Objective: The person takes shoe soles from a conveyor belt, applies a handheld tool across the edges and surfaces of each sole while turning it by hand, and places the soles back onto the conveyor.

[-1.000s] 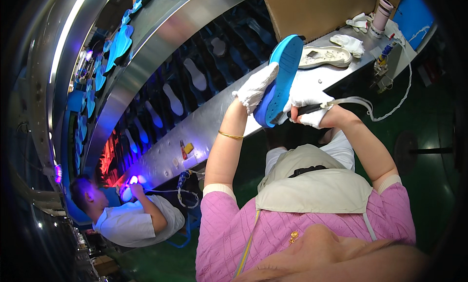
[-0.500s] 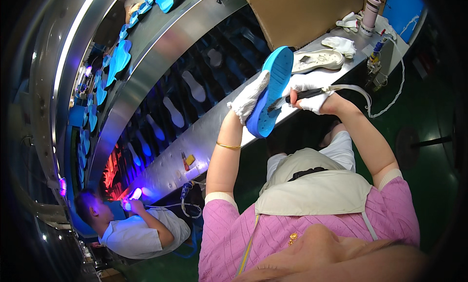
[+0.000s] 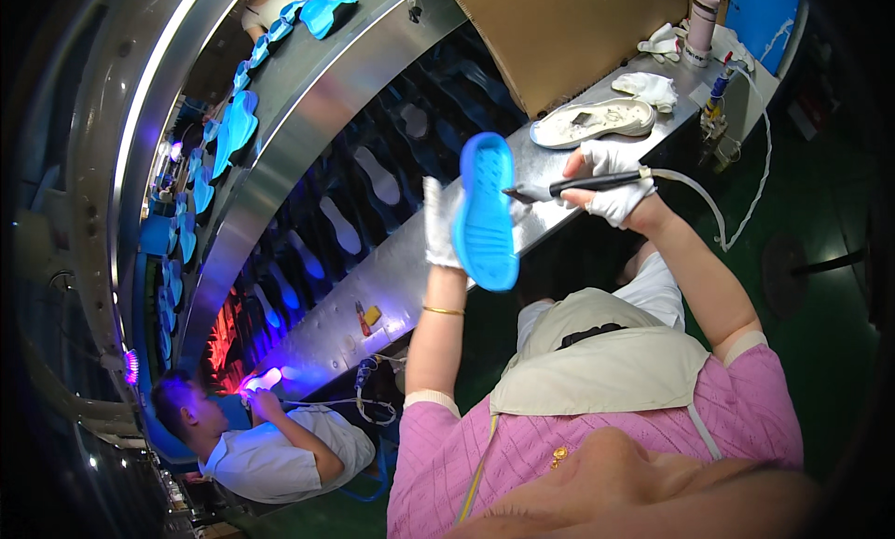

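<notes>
Cardboard: a big flat brown cardboard sheet (image 3: 583,31) leans at 12 o'clock, behind the worktop. It is plain.
Blue board: a flat blue board (image 3: 760,17) stands at 1 o'clock, at the far end of the worktop.
Cup: a tall pale tube cup (image 3: 699,12) stands at 1 o'clock, just beside the blue board. It has marks on it, too small to tell.
Worktop: a long, shiny grey metal worktop (image 3: 373,278) runs from 1 o'clock down to 8 o'clock.
Room: the floor (image 3: 820,287) is dark green. A wide curved metal belt (image 3: 317,101) carries more blue soles (image 3: 233,129) at 10 and 11 o'clock. Purple light glows at 8 o'clock.
Blue sole: a bright blue shoe sole (image 3: 487,213) is held up in the air at the middle, above the worktop. It looks smooth and rubbery, with a raised edge.
Left hand: the left hand (image 3: 438,224), in a white cloth glove, is wrapped round the side of the blue sole.
Right hand: the right hand (image 3: 611,180), also in a white glove, pinches a thin dark tool (image 3: 573,185). The tip is right at the sole's edge. A white hose (image 3: 727,213) hangs from the tool.
White shoe: a white shoe (image 3: 592,121) lies on the worktop at 1 o'clock, beside crumpled white cloths (image 3: 648,87).
Other person: a worker in a white shirt (image 3: 270,460) sits at 8 o'clock.
</notes>
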`<state>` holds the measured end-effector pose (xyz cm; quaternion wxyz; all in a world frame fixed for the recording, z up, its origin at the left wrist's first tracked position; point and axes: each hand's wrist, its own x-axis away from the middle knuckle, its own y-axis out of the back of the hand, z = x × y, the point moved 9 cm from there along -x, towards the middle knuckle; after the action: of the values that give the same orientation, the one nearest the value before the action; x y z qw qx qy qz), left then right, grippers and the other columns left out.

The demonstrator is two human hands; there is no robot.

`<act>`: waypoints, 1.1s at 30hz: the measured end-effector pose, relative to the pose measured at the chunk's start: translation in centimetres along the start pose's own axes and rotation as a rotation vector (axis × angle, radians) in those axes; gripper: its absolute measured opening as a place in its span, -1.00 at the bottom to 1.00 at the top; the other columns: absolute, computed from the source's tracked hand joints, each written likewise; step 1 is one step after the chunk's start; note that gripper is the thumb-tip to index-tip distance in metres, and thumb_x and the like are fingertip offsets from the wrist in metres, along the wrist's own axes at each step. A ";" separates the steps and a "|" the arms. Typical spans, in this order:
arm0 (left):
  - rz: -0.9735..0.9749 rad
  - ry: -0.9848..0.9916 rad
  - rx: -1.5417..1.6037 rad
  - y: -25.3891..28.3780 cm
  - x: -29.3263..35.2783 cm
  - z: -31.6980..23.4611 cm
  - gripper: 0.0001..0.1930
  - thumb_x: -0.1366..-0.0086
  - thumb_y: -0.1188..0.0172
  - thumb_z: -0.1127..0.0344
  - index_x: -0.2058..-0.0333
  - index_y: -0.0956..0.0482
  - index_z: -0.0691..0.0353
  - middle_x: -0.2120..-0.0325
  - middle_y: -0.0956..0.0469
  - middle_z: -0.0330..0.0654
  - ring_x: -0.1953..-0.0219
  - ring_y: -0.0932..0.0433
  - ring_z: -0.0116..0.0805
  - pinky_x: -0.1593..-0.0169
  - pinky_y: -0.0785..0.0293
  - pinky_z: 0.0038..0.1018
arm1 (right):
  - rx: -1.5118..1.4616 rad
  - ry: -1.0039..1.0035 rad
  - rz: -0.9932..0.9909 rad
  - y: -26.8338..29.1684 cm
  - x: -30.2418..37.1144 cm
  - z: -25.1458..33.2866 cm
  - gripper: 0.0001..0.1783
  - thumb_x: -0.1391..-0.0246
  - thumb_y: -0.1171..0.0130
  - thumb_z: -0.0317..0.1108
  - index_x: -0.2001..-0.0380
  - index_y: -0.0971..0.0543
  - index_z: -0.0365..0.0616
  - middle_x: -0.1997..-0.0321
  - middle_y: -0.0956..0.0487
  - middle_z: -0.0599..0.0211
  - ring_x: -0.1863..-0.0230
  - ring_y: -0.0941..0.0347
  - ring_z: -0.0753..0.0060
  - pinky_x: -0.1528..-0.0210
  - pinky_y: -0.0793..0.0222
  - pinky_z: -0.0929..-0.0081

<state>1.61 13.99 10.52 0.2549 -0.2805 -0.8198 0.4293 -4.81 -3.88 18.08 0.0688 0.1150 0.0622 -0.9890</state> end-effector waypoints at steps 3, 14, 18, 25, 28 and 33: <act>0.047 0.006 0.087 0.9 -0.2 3.8 -0.28 -0.30 -0.06 -0.20 -0.20 -0.31 0.28 -0.11 -0.42 0.07 -0.09 -0.46 0.00 -0.21 -0.38 -0.06 | 0.030 -0.027 -0.069 0.3 0.8 -1.2 -0.78 0.00 -0.31 -0.49 0.30 -0.47 -0.17 0.44 -0.54 0.42 0.37 -0.46 0.65 0.29 -0.39 0.62; 0.071 -0.117 0.130 -0.3 -1.2 10.0 -0.33 -0.31 -0.03 -0.26 -0.13 -0.37 0.20 0.02 -0.51 -0.12 0.05 -0.54 -0.30 -0.04 -0.56 -0.33 | 0.355 0.167 -0.271 0.2 1.0 -0.3 -0.82 0.08 -0.32 -0.50 0.37 -0.52 -0.16 0.44 -0.55 0.32 0.39 -0.49 0.55 0.29 -0.44 0.56; 0.122 -0.161 0.173 0.8 -1.5 9.7 -0.35 -0.37 0.05 -0.22 -0.21 -0.27 0.18 -0.09 -0.41 -0.09 -0.07 -0.45 -0.20 -0.18 -0.44 -0.27 | 0.339 0.280 -0.012 -2.9 2.1 1.0 -0.81 0.14 -0.27 -0.56 0.41 -0.50 -0.13 0.48 -0.53 0.36 0.43 -0.49 0.56 0.33 -0.43 0.57; -0.136 -0.368 -0.054 2.7 -1.6 6.7 -0.34 -0.39 0.10 -0.23 -0.23 -0.27 0.16 -0.11 -0.42 -0.11 -0.09 -0.44 -0.19 -0.22 -0.38 -0.25 | 0.549 0.470 -0.090 -3.7 2.6 3.1 -0.79 0.14 -0.25 -0.56 0.37 -0.51 -0.09 0.44 -0.50 0.30 0.39 -0.49 0.37 0.27 -0.43 0.52; -0.098 -0.287 0.099 2.3 -1.5 6.7 -0.26 -0.33 0.11 -0.34 -0.23 -0.29 0.15 -0.09 -0.45 -0.06 -0.05 -0.48 -0.12 -0.18 -0.41 -0.19 | 0.493 0.315 0.028 -4.6 2.4 1.4 -0.79 0.15 -0.26 -0.54 0.38 -0.52 -0.06 0.42 -0.52 0.26 0.40 -0.51 0.31 0.29 -0.44 0.50; -0.107 -0.315 0.065 1.9 -1.4 5.2 -0.22 -0.29 0.13 -0.40 -0.22 -0.28 0.13 -0.05 -0.49 -0.02 0.01 -0.53 -0.06 -0.12 -0.47 -0.13 | 0.471 0.329 -0.050 -4.3 2.9 1.3 -0.79 0.18 -0.29 -0.49 0.39 -0.54 -0.04 0.46 -0.53 0.26 0.42 -0.52 0.27 0.29 -0.45 0.46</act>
<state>-0.39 11.03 5.99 0.1543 -0.1574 -0.8491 0.4800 -8.54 -0.22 19.11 0.0048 0.2853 -0.1559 -0.9457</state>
